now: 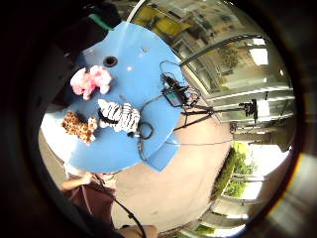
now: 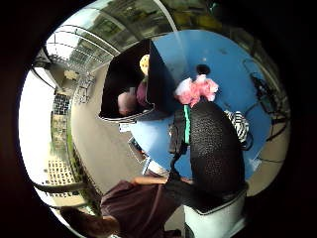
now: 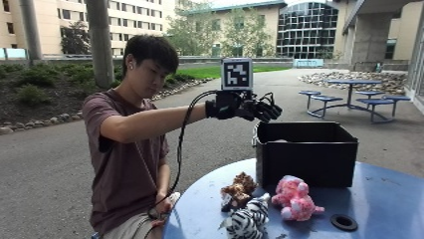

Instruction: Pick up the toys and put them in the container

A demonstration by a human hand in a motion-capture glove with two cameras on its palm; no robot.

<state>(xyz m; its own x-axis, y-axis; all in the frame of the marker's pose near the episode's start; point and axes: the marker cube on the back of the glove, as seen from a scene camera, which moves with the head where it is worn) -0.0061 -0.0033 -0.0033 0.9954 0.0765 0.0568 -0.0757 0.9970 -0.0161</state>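
My gloved right hand (image 3: 244, 107) hangs in the air above the near rim of the black container (image 3: 306, 153), fingers relaxed and holding nothing. Three plush toys lie on the round blue table (image 3: 387, 196) in front of the container: a brown spotted one (image 3: 237, 191), a zebra (image 3: 246, 220) and a pink one (image 3: 294, 198). The palm views look down on them: pink toy (image 1: 90, 81), zebra (image 1: 120, 117), brown toy (image 1: 79, 127). Inside the container (image 2: 111, 79) a yellow toy (image 2: 144, 63) and another soft shape show. A gloved finger (image 2: 216, 148) covers part of the zebra (image 2: 239, 125).
A black-rimmed hole (image 3: 344, 222) sits in the table near the pink toy. Cables and a small black device (image 1: 174, 94) lie on the table's far part. The person's bare hand is low at their lap. Pavement surrounds the table.
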